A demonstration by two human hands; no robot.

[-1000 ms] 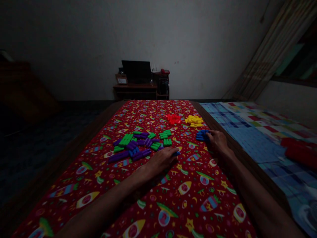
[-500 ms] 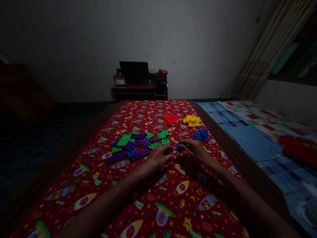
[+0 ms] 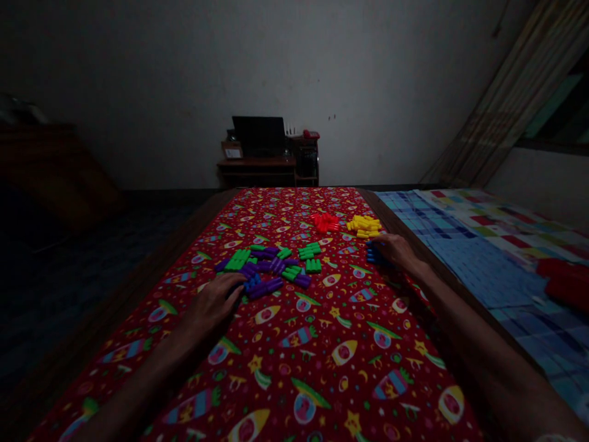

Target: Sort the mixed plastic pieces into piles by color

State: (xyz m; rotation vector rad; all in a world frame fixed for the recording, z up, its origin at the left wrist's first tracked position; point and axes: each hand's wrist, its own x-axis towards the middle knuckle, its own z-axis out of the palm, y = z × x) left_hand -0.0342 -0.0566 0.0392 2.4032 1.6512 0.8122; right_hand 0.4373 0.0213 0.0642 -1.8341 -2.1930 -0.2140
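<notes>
Small plastic pieces lie on a red patterned tablecloth (image 3: 322, 368). A mixed heap of green, purple and blue pieces (image 3: 269, 267) sits mid-table. My left hand (image 3: 212, 304) rests palm down at the heap's near left edge, fingers stretched toward a blue piece (image 3: 251, 283). My right hand (image 3: 393, 249) lies on the blue pile (image 3: 375, 255) near the table's right edge, fingers curled over the pieces; what it grips is hidden. Behind it are a yellow pile (image 3: 363, 226) and a red pile (image 3: 324, 222).
The table's wooden rim (image 3: 416, 245) runs along the right, beside a checked blue and multicoloured cloth (image 3: 483, 245) with a red object (image 3: 564, 285). A low desk with a dark screen (image 3: 260, 138) stands against the far wall. The room is dim.
My hands met at mid-table around a blue piece half a second ago. Now my right hand has gone back to the blue pile and my left hand has shifted left to the mixed heap.
</notes>
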